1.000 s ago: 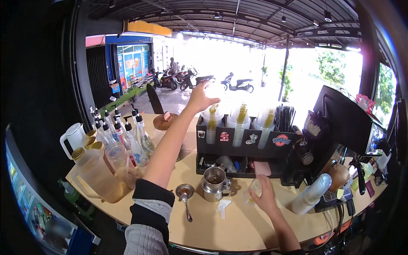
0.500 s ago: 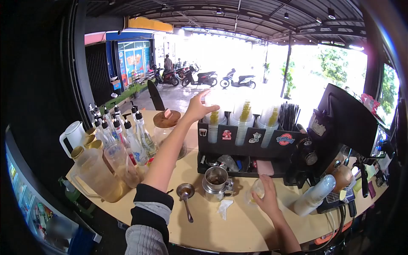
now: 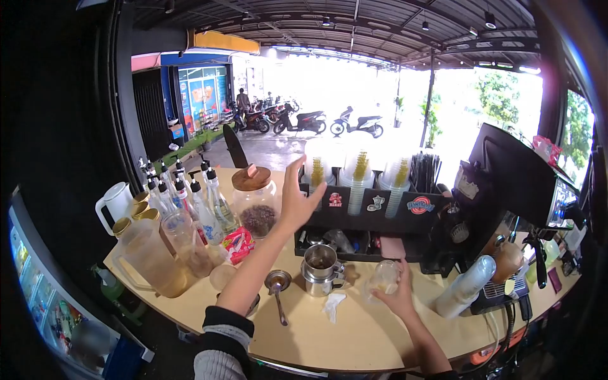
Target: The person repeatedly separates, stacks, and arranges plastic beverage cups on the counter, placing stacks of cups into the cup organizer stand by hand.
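My left hand (image 3: 301, 199) is raised before the leftmost stack of clear plastic cups (image 3: 316, 170), thumb and fingers spread with nothing between them. Yellow print shows on the cups, which sit in a black holder (image 3: 354, 234) with stickers. My right hand (image 3: 400, 296) is closed around a single clear plastic cup (image 3: 382, 278) on the wooden counter. Left of that cup stands a metal drip coffee filter (image 3: 321, 258) on a steel cup (image 3: 318, 285). A spoon (image 3: 280, 307) rests in a small round metal dish, and a crumpled white tissue (image 3: 334, 306) lies close by.
Pump bottles (image 3: 202, 202), a plastic pitcher (image 3: 149, 259) and a wooden-lidded jar (image 3: 256, 206) crowd the left side. Black straws (image 3: 424, 171) stand in the holder. At right are a monitor (image 3: 516, 171) and a bagged cup stack (image 3: 465, 285). Motorbikes (image 3: 301, 122) are parked outside.
My left hand has come down and back from the cup stack, its fingers spread. The right hand still holds the cup at nearly the same spot. The view has shifted slightly.
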Action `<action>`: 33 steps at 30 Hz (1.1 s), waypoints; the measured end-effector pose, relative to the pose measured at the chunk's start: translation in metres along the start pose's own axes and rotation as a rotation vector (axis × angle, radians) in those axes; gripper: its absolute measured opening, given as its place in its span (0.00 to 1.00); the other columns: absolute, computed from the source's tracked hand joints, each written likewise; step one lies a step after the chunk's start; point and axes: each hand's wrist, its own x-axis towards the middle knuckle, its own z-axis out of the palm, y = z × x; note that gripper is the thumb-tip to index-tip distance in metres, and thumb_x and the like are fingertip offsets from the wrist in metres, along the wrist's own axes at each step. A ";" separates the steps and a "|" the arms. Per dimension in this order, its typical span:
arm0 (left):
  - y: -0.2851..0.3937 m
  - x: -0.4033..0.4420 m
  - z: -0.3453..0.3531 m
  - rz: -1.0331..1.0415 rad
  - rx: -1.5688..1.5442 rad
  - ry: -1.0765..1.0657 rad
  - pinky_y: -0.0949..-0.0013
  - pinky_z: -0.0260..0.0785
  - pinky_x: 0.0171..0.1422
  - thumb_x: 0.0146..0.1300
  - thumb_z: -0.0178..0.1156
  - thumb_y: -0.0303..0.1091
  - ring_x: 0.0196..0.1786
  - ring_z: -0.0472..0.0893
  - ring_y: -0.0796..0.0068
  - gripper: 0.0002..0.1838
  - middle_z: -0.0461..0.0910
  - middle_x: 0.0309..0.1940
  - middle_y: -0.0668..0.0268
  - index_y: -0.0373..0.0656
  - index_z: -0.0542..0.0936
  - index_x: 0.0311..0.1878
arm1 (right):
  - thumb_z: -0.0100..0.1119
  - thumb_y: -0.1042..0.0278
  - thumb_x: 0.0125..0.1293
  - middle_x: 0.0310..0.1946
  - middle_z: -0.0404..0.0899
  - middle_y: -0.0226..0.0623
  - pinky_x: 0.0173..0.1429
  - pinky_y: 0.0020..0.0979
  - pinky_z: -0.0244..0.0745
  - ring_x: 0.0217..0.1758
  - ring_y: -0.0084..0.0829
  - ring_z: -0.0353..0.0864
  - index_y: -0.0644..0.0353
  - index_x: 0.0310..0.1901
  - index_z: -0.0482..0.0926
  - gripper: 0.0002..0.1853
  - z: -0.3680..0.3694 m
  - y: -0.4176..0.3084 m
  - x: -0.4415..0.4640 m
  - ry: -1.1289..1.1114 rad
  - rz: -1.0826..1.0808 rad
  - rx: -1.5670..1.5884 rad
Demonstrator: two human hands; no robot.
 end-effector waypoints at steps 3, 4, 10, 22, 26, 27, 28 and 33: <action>0.045 -0.042 -0.009 -0.073 -0.092 -0.101 0.62 0.59 0.64 0.52 0.64 0.30 0.56 0.70 0.59 0.27 0.69 0.52 0.55 0.38 0.67 0.56 | 0.75 0.69 0.42 0.61 0.57 0.50 0.68 0.39 0.57 0.66 0.42 0.59 0.65 0.67 0.44 0.55 0.004 0.018 -0.011 -0.019 0.038 0.008; 0.055 -0.059 -0.009 -0.069 -0.100 -0.145 0.62 0.60 0.62 0.52 0.63 0.30 0.55 0.70 0.60 0.25 0.70 0.52 0.56 0.39 0.69 0.54 | 0.76 0.69 0.42 0.60 0.59 0.49 0.67 0.39 0.58 0.65 0.41 0.61 0.64 0.67 0.45 0.55 0.005 0.021 -0.013 -0.017 -0.008 -0.024; 0.092 -0.136 0.003 0.002 -0.217 -0.359 0.62 0.63 0.60 0.51 0.65 0.29 0.55 0.72 0.60 0.25 0.70 0.51 0.58 0.40 0.70 0.53 | 0.73 0.69 0.44 0.54 0.66 0.49 0.63 0.38 0.61 0.59 0.42 0.67 0.65 0.61 0.55 0.44 0.001 0.010 -0.013 0.026 0.124 0.107; 0.135 -0.166 0.022 -0.371 -0.432 -0.493 0.74 0.74 0.43 0.43 0.75 0.36 0.50 0.74 0.72 0.43 0.68 0.51 0.62 0.44 0.62 0.62 | 0.69 0.68 0.44 0.56 0.65 0.44 0.69 0.47 0.52 0.64 0.46 0.61 0.57 0.58 0.66 0.36 -0.051 -0.105 -0.024 0.126 -0.525 -0.534; 0.129 -0.168 0.014 -0.654 -0.727 -0.460 0.73 0.73 0.49 0.48 0.70 0.24 0.56 0.71 0.74 0.39 0.66 0.56 0.64 0.44 0.60 0.63 | 0.66 0.69 0.49 0.57 0.65 0.43 0.67 0.44 0.56 0.63 0.43 0.64 0.59 0.58 0.67 0.32 -0.073 -0.117 -0.028 0.214 -0.431 -0.215; 0.120 -0.173 0.015 -0.686 -0.827 -0.436 0.72 0.73 0.50 0.49 0.69 0.23 0.57 0.71 0.73 0.39 0.64 0.57 0.63 0.44 0.60 0.63 | 0.64 0.70 0.52 0.58 0.64 0.44 0.66 0.41 0.59 0.63 0.40 0.64 0.60 0.58 0.67 0.30 -0.076 -0.109 -0.027 0.229 -0.313 -0.043; 0.114 -0.175 0.014 -0.717 -0.927 -0.406 0.72 0.73 0.52 0.49 0.68 0.23 0.58 0.70 0.72 0.38 0.63 0.59 0.63 0.45 0.60 0.63 | 0.62 0.71 0.55 0.58 0.64 0.44 0.64 0.39 0.62 0.63 0.37 0.64 0.62 0.58 0.67 0.27 -0.077 -0.102 -0.025 0.244 -0.197 0.129; 0.126 -0.173 0.005 -0.650 -0.924 -0.582 0.67 0.73 0.53 0.52 0.66 0.21 0.60 0.69 0.69 0.41 0.60 0.61 0.65 0.46 0.56 0.67 | 0.52 0.66 0.68 0.38 0.82 0.39 0.54 0.31 0.71 0.44 0.29 0.80 0.67 0.53 0.72 0.16 -0.081 -0.094 -0.029 -0.111 0.131 0.673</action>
